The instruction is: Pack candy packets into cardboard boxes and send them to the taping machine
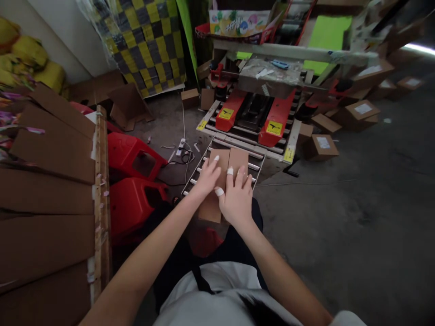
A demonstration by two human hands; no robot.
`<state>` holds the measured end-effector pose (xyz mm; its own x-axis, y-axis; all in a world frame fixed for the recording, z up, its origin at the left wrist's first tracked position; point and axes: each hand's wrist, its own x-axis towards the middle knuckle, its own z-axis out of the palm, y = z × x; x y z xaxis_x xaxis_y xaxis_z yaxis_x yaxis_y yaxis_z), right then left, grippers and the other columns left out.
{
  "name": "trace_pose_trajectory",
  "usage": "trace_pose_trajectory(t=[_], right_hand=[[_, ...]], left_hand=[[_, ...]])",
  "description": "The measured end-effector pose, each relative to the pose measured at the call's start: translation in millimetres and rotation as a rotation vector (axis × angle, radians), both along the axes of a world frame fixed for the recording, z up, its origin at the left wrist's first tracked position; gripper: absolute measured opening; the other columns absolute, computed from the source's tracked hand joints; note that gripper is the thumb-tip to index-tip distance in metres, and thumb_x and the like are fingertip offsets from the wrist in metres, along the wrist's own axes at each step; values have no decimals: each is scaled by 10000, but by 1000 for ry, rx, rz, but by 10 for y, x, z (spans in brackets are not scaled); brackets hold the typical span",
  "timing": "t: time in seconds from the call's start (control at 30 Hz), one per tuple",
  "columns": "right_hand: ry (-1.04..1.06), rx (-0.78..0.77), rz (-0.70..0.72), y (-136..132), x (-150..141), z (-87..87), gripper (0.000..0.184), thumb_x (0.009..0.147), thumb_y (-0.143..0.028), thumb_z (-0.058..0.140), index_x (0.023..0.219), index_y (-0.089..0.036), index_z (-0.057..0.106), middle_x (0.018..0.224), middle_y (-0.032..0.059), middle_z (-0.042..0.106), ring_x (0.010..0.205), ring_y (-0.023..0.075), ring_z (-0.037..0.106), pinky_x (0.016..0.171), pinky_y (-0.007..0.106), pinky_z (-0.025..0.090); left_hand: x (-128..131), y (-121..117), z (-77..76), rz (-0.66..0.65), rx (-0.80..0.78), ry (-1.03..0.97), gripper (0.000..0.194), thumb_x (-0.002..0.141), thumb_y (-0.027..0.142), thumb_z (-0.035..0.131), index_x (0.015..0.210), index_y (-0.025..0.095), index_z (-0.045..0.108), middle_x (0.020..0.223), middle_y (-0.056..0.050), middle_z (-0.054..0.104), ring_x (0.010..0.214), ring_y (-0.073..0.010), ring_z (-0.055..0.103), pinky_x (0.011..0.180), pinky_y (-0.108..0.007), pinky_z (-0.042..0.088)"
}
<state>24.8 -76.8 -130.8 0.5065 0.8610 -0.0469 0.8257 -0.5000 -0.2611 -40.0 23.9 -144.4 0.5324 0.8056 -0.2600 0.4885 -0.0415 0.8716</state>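
1. We keep the small cardboard box [222, 174] at the near end of the roller conveyor [204, 170], flaps folded shut on top, ahead of the red sealing machine [253, 115].
2. Our left hand [208, 179] lies flat, fingers spread, pressing the left flap.
3. Our right hand [237, 199] presses the right flap, taped fingers extended, gripping nothing.

A packing workshop or small warehouse is showing here. A carton-sealing machine [260, 108] with red side guards is standing on a bare concrete floor [356, 194], with a roller conveyor [200, 170] leading up to it. Small sealed cardboard boxes [360, 112] with white labels are lying scattered around the machine. Flat cardboard sheets [47, 194] are stacking up at the left, beside red plastic stools [134, 158]. A power strip [181, 147] is trailing cables across the floor.
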Motion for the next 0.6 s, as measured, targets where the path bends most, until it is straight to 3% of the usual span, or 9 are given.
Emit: trace_pose_trajectory(t=[0.07,0.17,0.27,0.37,0.5,0.6], right_hand=[[-31,-36,-8,-5,7,4,600,938,-417,351,1464,-134,294,1537,222,152,1358,474,217,1006,604,333],[-53,-60,33,-20,73,-13,545,951,-369,317,1462,-183,307,1541,191,173,1352,449,257,990,571,371],[-76,-60,44,-23,144,-23,540,956,-369,288,1462,-183,306,1541,187,175,1352,437,262,990,549,381],[-124,-39,71,-40,156,-26,636,934,-459,321,1465,-111,282,1533,232,154,1354,467,228,996,568,361],[-193,-13,338,-116,174,-97,907,804,-670,427,1463,-74,248,1531,243,149,1386,450,155,984,612,342],[-273,-32,454,-97,335,-133,903,776,-653,458,1454,-91,256,1525,225,190,1393,414,171,971,687,281]], left_hand=[[-109,16,-75,23,-160,-227,493,915,304,367,1406,267,398,1559,-13,246,1436,-189,209,1166,-376,203],[-185,-50,-178,33,-236,-341,561,878,285,431,1432,271,347,1582,13,150,1443,-172,179,1169,-346,204],[-142,-130,-234,51,-132,-332,596,855,262,465,1437,231,336,1591,-16,102,1455,-172,118,1184,-351,149],[-49,-131,-267,93,15,-283,574,847,209,458,1414,196,375,1569,-70,200,1450,-183,150,1190,-380,125],[134,23,-324,114,79,-240,557,837,168,439,1393,142,413,1532,-131,269,1427,-219,230,1181,-387,183],[331,204,-281,104,89,-242,547,809,151,479,1356,141,467,1473,-147,373,1369,-249,346,1153,-402,261]])
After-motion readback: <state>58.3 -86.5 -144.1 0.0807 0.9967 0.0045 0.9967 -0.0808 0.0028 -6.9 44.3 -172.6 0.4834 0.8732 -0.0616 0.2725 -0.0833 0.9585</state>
